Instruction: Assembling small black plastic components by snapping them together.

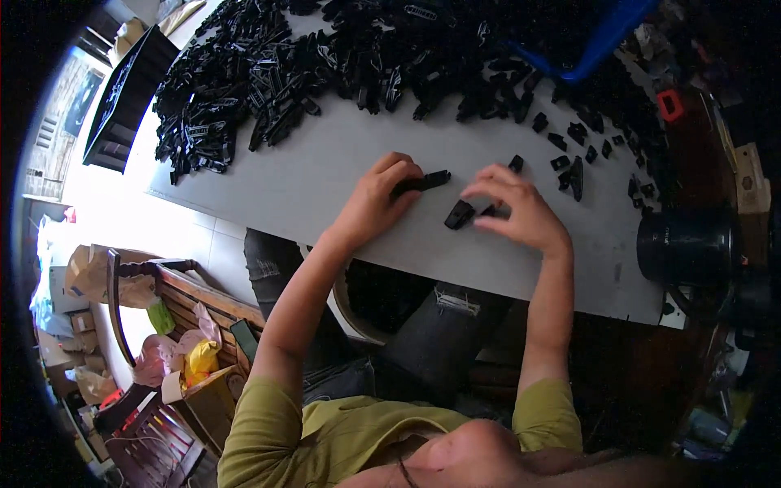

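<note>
My left hand (381, 195) is closed around a long black plastic part (433, 180), whose narrow end sticks out to the right past my fingers. Just right of it, my right hand (521, 207) is held over the table with fingers apart and slightly curled. A short black plastic piece (460, 215) lies on the white table (325, 179) by its fingertips. A second dark piece is partly covered by that hand, so its shape is hidden. Beyond the knuckles lies another small black piece (516, 163).
A large heap of black plastic parts (277, 81) spreads across the table's far side. Loose black pieces (576, 132) lie scattered at right, near a blue bin (598, 57). A black cylindrical container (686, 248) stands at the right edge. A wooden bench (203, 297) is at left.
</note>
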`<action>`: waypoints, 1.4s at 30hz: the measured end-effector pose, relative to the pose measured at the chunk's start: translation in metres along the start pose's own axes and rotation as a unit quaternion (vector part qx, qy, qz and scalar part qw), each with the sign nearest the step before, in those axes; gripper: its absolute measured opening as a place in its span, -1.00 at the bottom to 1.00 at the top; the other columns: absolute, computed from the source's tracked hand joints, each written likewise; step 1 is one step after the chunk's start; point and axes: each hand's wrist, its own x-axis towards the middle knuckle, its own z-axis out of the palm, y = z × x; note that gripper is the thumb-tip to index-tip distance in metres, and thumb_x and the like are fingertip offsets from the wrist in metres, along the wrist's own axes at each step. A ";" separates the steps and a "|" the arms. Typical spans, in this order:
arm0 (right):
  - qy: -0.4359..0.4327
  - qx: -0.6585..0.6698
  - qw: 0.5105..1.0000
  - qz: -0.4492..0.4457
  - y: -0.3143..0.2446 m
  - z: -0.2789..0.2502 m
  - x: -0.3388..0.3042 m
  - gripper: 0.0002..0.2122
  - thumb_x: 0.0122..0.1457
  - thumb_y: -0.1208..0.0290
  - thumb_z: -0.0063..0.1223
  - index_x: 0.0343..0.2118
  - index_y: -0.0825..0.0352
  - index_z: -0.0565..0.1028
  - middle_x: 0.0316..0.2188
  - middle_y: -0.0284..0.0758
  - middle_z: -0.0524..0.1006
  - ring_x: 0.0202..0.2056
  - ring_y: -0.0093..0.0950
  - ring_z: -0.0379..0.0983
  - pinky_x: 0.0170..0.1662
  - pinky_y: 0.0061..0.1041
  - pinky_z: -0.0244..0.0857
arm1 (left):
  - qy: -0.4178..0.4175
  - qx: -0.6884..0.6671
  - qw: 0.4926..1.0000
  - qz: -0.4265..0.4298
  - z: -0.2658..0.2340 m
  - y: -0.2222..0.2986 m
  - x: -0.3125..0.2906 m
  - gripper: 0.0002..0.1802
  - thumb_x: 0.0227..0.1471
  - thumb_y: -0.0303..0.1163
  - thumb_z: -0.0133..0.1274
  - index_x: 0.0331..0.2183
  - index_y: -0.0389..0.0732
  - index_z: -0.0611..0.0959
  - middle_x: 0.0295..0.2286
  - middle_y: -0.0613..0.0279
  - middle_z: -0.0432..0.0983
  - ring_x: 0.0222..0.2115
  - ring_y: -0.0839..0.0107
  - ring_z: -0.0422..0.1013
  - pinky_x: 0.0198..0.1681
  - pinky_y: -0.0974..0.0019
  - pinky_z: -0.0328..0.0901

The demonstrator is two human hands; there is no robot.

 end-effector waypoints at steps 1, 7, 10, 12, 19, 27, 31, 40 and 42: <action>-0.081 0.071 0.993 -0.040 -0.004 -0.001 -0.001 -0.72 -0.06 0.60 0.18 -0.23 0.33 0.47 -0.34 -0.32 0.46 -0.39 -0.43 0.45 -0.30 -0.51 0.34 | 0.002 0.003 1.000 -0.001 0.001 -0.001 0.001 -0.71 -0.14 -0.61 0.14 -0.27 -0.29 0.52 -0.22 0.08 0.40 -0.17 0.13 0.39 -0.07 0.24 0.30; -0.128 0.073 0.984 0.096 0.017 0.008 -0.003 -0.70 -0.09 0.59 0.21 -0.23 0.32 0.45 -0.29 -0.33 0.44 -0.26 -0.39 0.44 -0.23 -0.45 0.33 | 0.008 0.003 1.000 -0.004 0.003 -0.002 0.002 -0.70 -0.15 -0.60 0.14 -0.26 -0.28 0.53 -0.22 0.07 0.41 -0.17 0.12 0.39 -0.08 0.23 0.30; -0.020 -0.067 0.983 0.171 0.014 0.009 0.001 -0.66 -0.10 0.52 0.25 -0.20 0.30 0.44 -0.27 -0.33 0.43 -0.20 -0.39 0.43 -0.20 -0.42 0.33 | 0.016 0.013 1.000 0.002 0.002 -0.001 0.002 -0.69 -0.15 -0.59 0.15 -0.25 -0.27 0.53 -0.21 0.06 0.41 -0.16 0.10 0.39 -0.08 0.22 0.31; -0.006 -0.073 0.987 0.142 0.003 0.007 0.002 -0.63 -0.12 0.48 0.28 -0.19 0.29 0.44 -0.26 -0.33 0.44 -0.20 -0.39 0.43 -0.20 -0.42 0.33 | 0.022 0.029 0.999 0.003 0.002 -0.001 0.002 -0.68 -0.15 -0.58 0.15 -0.24 -0.26 0.54 -0.21 0.06 0.42 -0.16 0.09 0.39 -0.09 0.21 0.31; 0.088 -0.119 0.986 -0.076 -0.009 0.031 0.010 -0.55 -0.18 0.42 0.32 -0.14 0.22 0.47 -0.21 -0.35 0.45 -0.20 -0.37 0.42 -0.17 -0.40 0.35 | 0.059 0.041 0.997 0.006 0.005 -0.007 0.000 -0.67 -0.16 -0.58 0.14 -0.24 -0.27 0.55 -0.21 0.04 0.43 -0.18 0.05 0.40 -0.10 0.20 0.31; 0.022 -0.151 0.988 -0.033 0.002 0.042 0.009 -0.70 -0.11 0.54 0.24 -0.25 0.32 0.47 -0.26 -0.32 0.49 -0.21 -0.31 0.46 -0.16 -0.39 0.37 | 0.061 0.037 0.997 -0.001 0.003 -0.004 0.000 -0.71 -0.17 -0.60 0.13 -0.28 -0.28 0.56 -0.23 0.04 0.44 -0.19 0.06 0.41 -0.11 0.19 0.32; 0.129 0.195 0.965 0.117 0.001 0.039 0.011 -0.76 -0.09 0.55 0.24 -0.31 0.36 0.48 -0.27 -0.28 0.50 -0.26 -0.28 0.49 -0.15 -0.41 0.37 | -0.002 0.009 1.000 0.018 -0.001 -0.002 0.001 -0.72 -0.19 -0.60 0.14 -0.29 -0.30 0.57 -0.22 0.04 0.45 -0.19 0.09 0.42 -0.11 0.19 0.32; 0.032 -0.067 0.997 -0.021 0.002 0.034 0.009 -0.75 -0.23 0.52 0.31 -0.40 0.33 0.56 -0.36 -0.32 0.48 -0.20 -0.34 0.35 -0.06 -0.38 0.19 | -0.017 -0.021 1.000 0.015 0.000 -0.003 0.003 -0.74 -0.24 -0.61 0.20 -0.37 -0.29 0.58 -0.26 0.14 0.48 -0.26 0.16 0.45 -0.15 0.25 0.34; 0.034 -0.088 0.995 -0.027 0.001 0.028 0.009 -0.76 -0.25 0.51 0.32 -0.42 0.33 0.57 -0.39 -0.32 0.47 -0.22 -0.34 0.36 -0.08 -0.40 0.19 | -0.018 -0.020 1.000 0.006 0.000 -0.004 0.002 -0.75 -0.24 -0.62 0.20 -0.38 -0.30 0.58 -0.26 0.15 0.49 -0.27 0.17 0.45 -0.16 0.27 0.35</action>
